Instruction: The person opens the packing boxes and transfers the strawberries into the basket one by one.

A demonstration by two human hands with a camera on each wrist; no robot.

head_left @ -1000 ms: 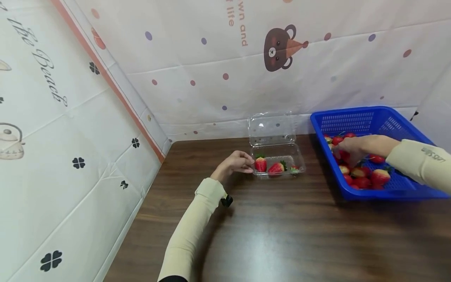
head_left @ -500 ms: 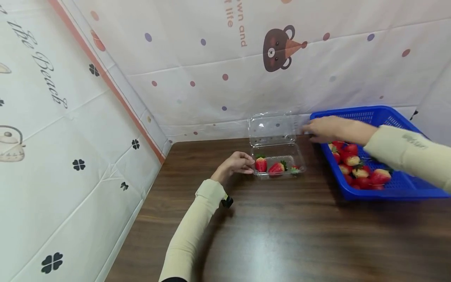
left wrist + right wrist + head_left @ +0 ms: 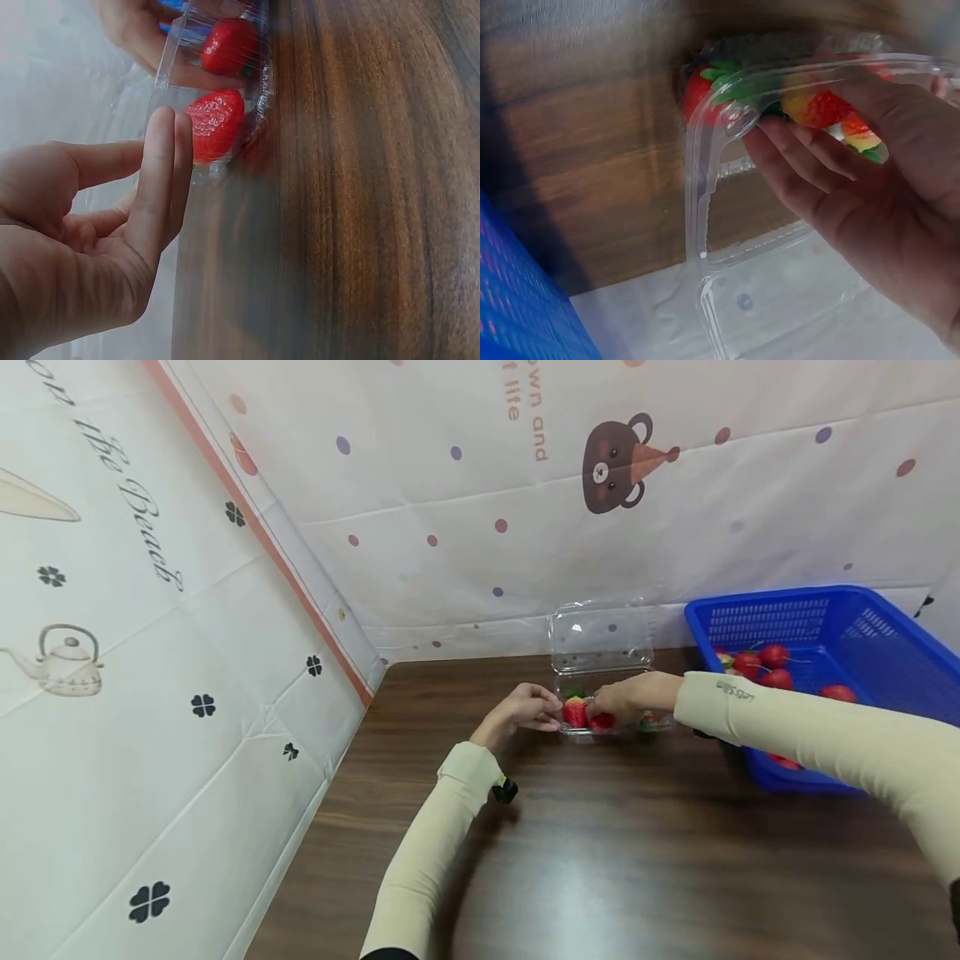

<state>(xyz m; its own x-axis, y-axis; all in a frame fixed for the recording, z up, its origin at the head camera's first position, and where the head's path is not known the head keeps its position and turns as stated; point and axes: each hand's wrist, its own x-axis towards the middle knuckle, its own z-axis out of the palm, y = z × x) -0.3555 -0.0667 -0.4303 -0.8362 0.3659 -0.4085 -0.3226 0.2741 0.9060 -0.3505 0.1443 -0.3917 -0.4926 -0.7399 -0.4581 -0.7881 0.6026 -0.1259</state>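
A clear plastic clamshell box [image 3: 694, 187] stands on the table with its lid [image 3: 600, 635] raised toward the backdrop. The left hand [image 3: 531, 706] holds the box's left side, its straight fingertips [image 3: 160, 131] against the outer wall and the thumb at the rim. Inside the box, the right hand [image 3: 628, 695] has a red and yellow strawberry [image 3: 810, 103] between thumb and fingers. Another strawberry [image 3: 575, 713] lies at the box's left end. At the opposite end sits a red strawberry [image 3: 700, 94] with green leaves. The right hand hides part of the fruit in the head view.
A blue perforated basket [image 3: 900, 647] with several strawberries [image 3: 775, 655] stands to the right of the box, partly behind the right sleeve [image 3: 795, 714]. The brown wooden table [image 3: 585, 852] meets a printed white backdrop [image 3: 435, 568] at the back and left.
The right hand has left the blue basket, moved left and come down into the plastic box. The left hand keeps its place at the box's side. The head view has shifted slightly.
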